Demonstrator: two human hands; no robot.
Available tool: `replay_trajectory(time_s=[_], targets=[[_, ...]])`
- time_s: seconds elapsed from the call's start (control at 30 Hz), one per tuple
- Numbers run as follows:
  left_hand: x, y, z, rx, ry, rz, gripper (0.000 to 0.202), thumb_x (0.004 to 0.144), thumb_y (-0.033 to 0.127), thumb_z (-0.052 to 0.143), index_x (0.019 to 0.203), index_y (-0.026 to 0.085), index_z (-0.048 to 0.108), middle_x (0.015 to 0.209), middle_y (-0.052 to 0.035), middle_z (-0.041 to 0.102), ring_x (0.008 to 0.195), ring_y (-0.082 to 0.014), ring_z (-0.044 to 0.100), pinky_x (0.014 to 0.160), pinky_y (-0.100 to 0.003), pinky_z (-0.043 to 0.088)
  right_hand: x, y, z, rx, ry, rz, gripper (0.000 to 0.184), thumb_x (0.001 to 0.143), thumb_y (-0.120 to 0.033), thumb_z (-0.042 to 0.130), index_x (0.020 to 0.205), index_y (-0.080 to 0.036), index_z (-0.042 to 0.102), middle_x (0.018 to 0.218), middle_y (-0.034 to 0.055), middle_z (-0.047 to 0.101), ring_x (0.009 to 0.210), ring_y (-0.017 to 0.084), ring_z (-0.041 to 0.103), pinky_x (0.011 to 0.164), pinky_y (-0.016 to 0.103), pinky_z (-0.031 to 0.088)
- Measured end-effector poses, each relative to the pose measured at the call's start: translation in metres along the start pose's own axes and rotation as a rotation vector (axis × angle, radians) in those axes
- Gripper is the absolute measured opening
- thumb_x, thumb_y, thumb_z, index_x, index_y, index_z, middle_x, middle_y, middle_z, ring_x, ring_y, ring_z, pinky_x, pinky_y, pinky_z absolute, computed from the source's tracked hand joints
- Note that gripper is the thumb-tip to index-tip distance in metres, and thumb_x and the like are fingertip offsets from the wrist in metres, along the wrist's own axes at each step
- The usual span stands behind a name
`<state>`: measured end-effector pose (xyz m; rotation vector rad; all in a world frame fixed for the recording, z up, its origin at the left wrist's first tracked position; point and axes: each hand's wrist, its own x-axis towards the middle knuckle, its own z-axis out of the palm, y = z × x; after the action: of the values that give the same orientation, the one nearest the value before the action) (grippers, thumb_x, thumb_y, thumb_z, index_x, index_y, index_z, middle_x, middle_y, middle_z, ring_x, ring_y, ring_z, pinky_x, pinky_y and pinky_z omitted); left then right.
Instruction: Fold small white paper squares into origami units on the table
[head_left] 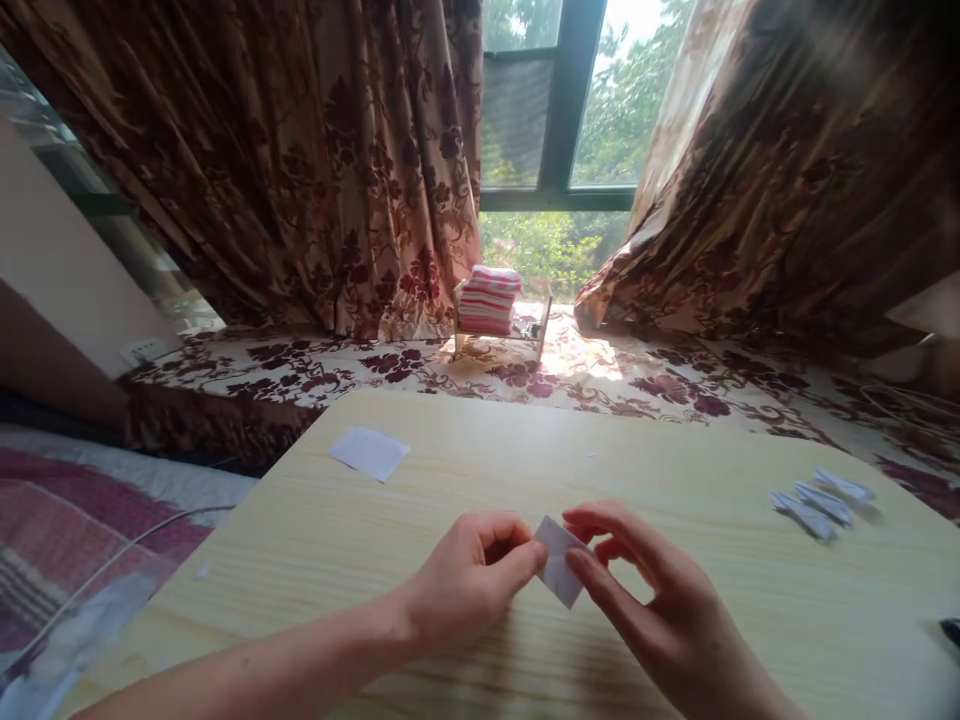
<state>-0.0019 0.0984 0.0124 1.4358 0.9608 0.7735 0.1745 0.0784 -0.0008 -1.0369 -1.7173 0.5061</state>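
A small piece of white paper [561,566], shaped like a tilted square with a crease across it, is held up over the table between both hands. My left hand [480,565] pinches its left corner between thumb and forefinger. On the right side, my right hand [645,580] grips the paper's edge with thumb and fingertips, its other fingers curled behind. A flat sheet of white paper [370,453] lies at the table's far left. Several narrow folded paper pieces [814,503] rest in a group at the right.
The light wood-patterned table [480,450] stands before a cloth-covered window ledge [360,365]. A small rack with folded striped towels [490,300] is on the ledge. Tiny paper scraps [202,570] lie on the table. A dark object [951,630] sits at the right edge.
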Motion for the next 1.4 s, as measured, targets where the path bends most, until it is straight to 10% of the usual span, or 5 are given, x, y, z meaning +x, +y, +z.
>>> replay_trajectory(time_s=[0.27,0.63,1.23,1.4], targets=[[-0.001,0.002,-0.002,-0.169,-0.122,-0.026,0.016,0.077,0.021,0.059,0.086,0.017,0.071,0.081,-0.0076,0.069,0.081,-0.0224,0.061,0.072,-0.031,0.044,-0.01,0.011,-0.003,0.021,-0.008,0.077,0.015,0.08,-0.021,0.063,0.094,-0.027,0.067,0.079,0.0025,0.072,0.06,0.016,0.064,0.054,0.025,0.055],[-0.002,0.007,-0.009,-0.024,-0.085,-0.059,0.021,0.082,0.027,0.052,0.072,0.013,0.063,0.065,-0.0003,0.052,0.067,-0.013,0.046,0.063,-0.025,0.037,-0.013,0.005,0.004,0.046,-0.017,0.075,0.03,0.082,-0.014,0.059,0.105,-0.032,0.06,0.085,-0.005,0.068,0.065,0.01,0.058,0.058,0.018,0.05],[-0.004,-0.003,0.0,0.422,-0.035,0.494,0.02,0.086,0.007,0.046,0.086,0.014,0.065,0.075,-0.0055,0.06,0.072,-0.0146,0.054,0.068,-0.025,0.045,-0.011,0.0,-0.004,-0.025,-0.139,0.11,0.014,0.089,-0.015,0.05,0.097,-0.021,0.059,0.087,0.0018,0.065,0.078,0.012,0.06,0.071,0.021,0.049],[-0.004,0.001,0.0,0.394,-0.008,0.389,0.019,0.088,0.012,0.047,0.082,0.015,0.065,0.073,-0.0047,0.06,0.071,-0.0147,0.055,0.068,-0.025,0.045,-0.009,0.0,-0.007,0.142,-0.16,0.348,0.019,0.091,-0.028,0.048,0.097,-0.021,0.065,0.089,0.0032,0.07,0.083,0.015,0.064,0.072,0.021,0.051]])
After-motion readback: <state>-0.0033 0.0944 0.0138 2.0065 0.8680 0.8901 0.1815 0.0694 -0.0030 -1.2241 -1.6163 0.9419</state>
